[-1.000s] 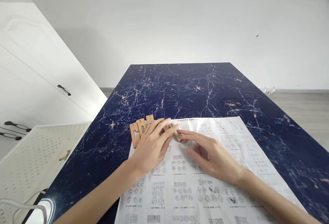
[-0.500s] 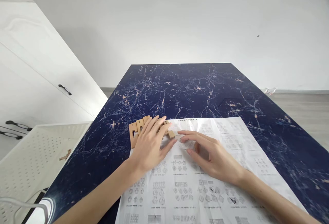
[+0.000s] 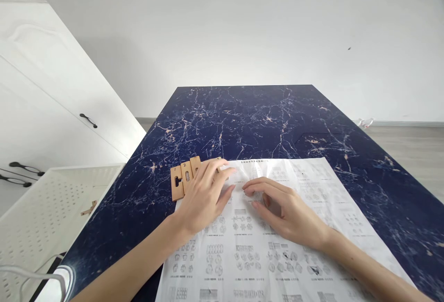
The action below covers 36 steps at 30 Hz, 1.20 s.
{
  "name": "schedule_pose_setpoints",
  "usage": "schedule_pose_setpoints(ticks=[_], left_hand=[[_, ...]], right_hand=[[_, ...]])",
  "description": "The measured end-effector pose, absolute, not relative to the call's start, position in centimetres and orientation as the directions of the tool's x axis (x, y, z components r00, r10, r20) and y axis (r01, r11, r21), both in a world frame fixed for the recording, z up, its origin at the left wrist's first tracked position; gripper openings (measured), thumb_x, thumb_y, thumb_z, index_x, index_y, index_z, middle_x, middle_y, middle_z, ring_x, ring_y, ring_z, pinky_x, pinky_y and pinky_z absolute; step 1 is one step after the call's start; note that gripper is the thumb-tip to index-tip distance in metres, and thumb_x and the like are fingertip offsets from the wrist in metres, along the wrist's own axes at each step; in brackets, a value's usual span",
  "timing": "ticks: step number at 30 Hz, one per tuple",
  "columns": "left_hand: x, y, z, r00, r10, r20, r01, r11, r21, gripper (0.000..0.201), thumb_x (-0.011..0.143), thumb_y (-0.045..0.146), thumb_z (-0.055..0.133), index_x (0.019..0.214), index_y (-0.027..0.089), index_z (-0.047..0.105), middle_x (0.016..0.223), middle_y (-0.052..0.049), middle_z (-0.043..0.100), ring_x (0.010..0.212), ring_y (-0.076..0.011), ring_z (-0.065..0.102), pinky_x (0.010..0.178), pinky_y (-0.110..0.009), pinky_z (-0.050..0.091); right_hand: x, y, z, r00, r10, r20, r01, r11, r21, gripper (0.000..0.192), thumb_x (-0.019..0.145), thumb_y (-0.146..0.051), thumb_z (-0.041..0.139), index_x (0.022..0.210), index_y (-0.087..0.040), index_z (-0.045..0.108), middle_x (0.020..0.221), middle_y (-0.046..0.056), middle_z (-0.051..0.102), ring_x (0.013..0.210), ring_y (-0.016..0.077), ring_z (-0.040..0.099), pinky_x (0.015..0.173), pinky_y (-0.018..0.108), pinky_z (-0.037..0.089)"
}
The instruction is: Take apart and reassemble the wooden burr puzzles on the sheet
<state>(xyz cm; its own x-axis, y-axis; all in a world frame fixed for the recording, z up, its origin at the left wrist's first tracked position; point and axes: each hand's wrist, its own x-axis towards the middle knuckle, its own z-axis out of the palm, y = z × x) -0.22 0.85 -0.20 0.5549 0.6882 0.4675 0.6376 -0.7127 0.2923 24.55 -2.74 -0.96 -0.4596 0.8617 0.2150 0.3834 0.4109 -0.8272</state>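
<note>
Left hand (image 3: pixel 202 193), loosely spread, is covering numbered wooden blocks (image 3: pixel 184 183), grip hidden, apparently mid-arrangement; right hand (image 3: pixel 285 209) is resting half-curled, seemingly empty, next move likely needing light pressure.

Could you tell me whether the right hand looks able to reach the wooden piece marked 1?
Probably not directly: the left hand lies between the right hand and the wooden piece marked 1.

Slotted tan wooden piece 1 (image 3: pixel 177 192) lies just beside slotted wooden piece 2 (image 3: pixel 186 185).
</note>
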Motion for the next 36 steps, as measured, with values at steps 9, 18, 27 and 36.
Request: schedule_pose_setpoints(ticks=[9, 18, 27, 36], left_hand=[[0.0, -0.6, -0.6, 0.806, 0.513, 0.294, 0.422, -0.848, 0.321, 0.015, 0.115, 0.026, 0.042, 0.129, 0.022, 0.046, 0.067, 0.008, 0.063, 0.051, -0.0135, 0.060, 0.048, -0.028, 0.037], [0.1, -0.2, -0.6, 0.800, 0.544, 0.253, 0.432, -0.815, 0.387, 0.013, 0.114, 0.026, 0.043, 0.125, 0.023, 0.049, 0.062, 0.009, 0.059, 0.048, -0.0123, 0.056, 0.048, -0.027, 0.033], [0.1, -0.3, -0.7, 0.796, 0.545, 0.262, 0.433, -0.817, 0.381, 0.013, 0.113, 0.024, 0.046, 0.125, 0.022, 0.049, 0.061, 0.010, 0.058, 0.048, -0.0119, 0.055, 0.048, -0.027, 0.033], [0.1, -0.3, -0.6, 0.801, 0.540, 0.258, 0.434, -0.821, 0.372, 0.014, 0.114, 0.025, 0.044, 0.126, 0.021, 0.049, 0.061, 0.010, 0.058, 0.048, -0.0117, 0.055, 0.049, -0.027, 0.033]], right_hand=[[24.2, -3.0, -1.3, -0.556, 0.788, 0.265, 0.503, 0.572, -0.648, 0.027, 0.107, -0.021, 0.048, 0.084, -0.022, 0.063, 0.075, 0.002, 0.064, 0.062, 0.0159, 0.054, 0.056, 0.033, 0.041], [24.2, -2.9, -1.6, -0.567, 0.778, 0.271, 0.504, 0.588, -0.633, 0.029, 0.111, -0.024, 0.047, 0.084, -0.023, 0.058, 0.078, 0.002, 0.064, 0.064, 0.0160, 0.055, 0.059, 0.033, 0.041], [24.2, -3.1, -1.5, -0.567, 0.772, 0.288, 0.491, 0.598, -0.634, 0.028, 0.110, -0.023, 0.048, 0.085, -0.023, 0.060, 0.078, 0.002, 0.066, 0.064, 0.0161, 0.056, 0.058, 0.033, 0.041], [24.2, -3.0, -1.8, -0.558, 0.761, 0.330, 0.471, 0.618, -0.629, 0.026, 0.110, -0.021, 0.049, 0.086, -0.021, 0.061, 0.077, 0.001, 0.066, 0.062, 0.0145, 0.056, 0.057, 0.031, 0.041]])
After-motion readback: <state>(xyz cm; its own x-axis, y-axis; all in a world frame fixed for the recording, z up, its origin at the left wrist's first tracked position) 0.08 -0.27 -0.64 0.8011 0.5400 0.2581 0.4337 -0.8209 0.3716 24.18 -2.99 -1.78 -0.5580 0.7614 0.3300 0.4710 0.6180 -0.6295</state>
